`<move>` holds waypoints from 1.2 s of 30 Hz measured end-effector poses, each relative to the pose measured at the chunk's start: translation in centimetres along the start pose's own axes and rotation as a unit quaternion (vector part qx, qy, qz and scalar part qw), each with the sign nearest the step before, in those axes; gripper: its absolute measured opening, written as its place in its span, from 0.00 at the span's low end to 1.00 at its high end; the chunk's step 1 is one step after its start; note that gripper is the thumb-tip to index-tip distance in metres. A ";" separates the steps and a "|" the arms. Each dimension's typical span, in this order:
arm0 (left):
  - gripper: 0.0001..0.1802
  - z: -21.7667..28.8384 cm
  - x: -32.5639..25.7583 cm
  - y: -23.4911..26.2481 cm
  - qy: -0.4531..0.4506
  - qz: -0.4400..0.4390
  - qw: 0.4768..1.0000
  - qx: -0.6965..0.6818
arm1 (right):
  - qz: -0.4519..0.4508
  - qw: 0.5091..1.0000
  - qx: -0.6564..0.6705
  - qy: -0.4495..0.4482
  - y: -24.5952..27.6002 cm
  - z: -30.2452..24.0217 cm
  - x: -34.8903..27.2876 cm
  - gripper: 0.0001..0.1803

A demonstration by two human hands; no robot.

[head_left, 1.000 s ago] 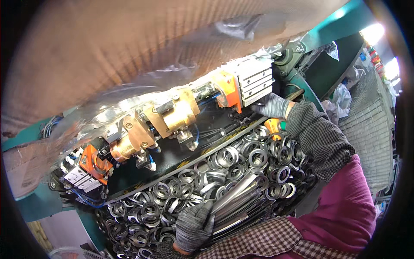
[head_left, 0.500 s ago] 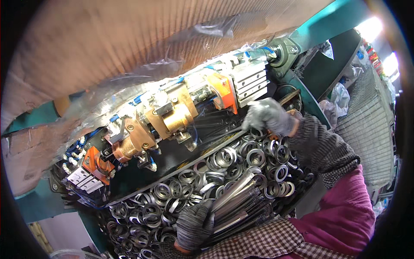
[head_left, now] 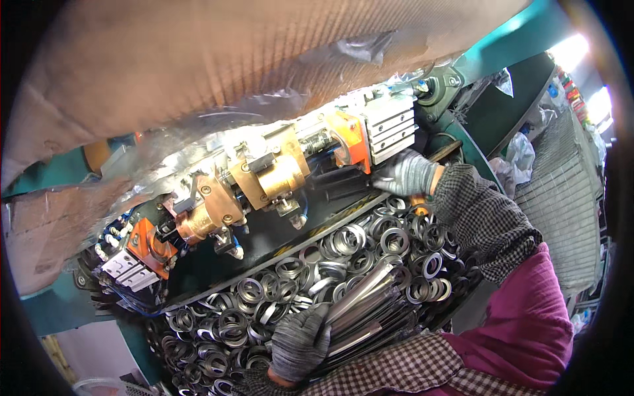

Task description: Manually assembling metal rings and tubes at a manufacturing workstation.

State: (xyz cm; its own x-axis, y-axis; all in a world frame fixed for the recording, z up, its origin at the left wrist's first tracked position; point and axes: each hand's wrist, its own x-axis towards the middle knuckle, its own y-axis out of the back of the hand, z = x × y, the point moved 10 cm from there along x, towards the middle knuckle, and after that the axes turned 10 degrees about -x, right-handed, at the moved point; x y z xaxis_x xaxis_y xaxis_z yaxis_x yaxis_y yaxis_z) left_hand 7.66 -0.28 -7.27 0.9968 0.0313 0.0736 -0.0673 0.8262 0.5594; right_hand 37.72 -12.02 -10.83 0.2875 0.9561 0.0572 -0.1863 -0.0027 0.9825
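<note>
Ring-filled tray (head_left: 198, 369), left hand (head_left: 300, 343) on rods (head_left: 360, 307)

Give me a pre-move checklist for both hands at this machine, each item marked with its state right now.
1. Left hand gripping the bundle of long metal strips: ok, gloved fingers wrap its near end.
2. Right hand placed: ok, up at the machine, just below the orange block.
3. Right hand holding a part: cannot tell, the palm faces away.
4. Both hands gloved: ok.
5. Metal rings within reach: ok, a heap fills the tray between the hands.
6. Brass fixture free of hands: ok, neither hand touches it.
</note>
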 end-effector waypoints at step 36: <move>0.21 0.7 -1.1 -0.1 -0.049 0.034 0.996 0.072 | 0.453 0.634 0.559 -0.284 19.2 8.1 -25.3 0.09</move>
State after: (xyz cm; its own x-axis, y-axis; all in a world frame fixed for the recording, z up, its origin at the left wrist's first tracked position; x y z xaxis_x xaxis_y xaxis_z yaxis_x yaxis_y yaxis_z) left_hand 6.52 -0.78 -6.85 0.9812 0.0237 0.1915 -0.1471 0.7339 0.6631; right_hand 34.49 -38.66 8.06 0.8895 0.1553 0.4298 0.1742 -0.9847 -0.0047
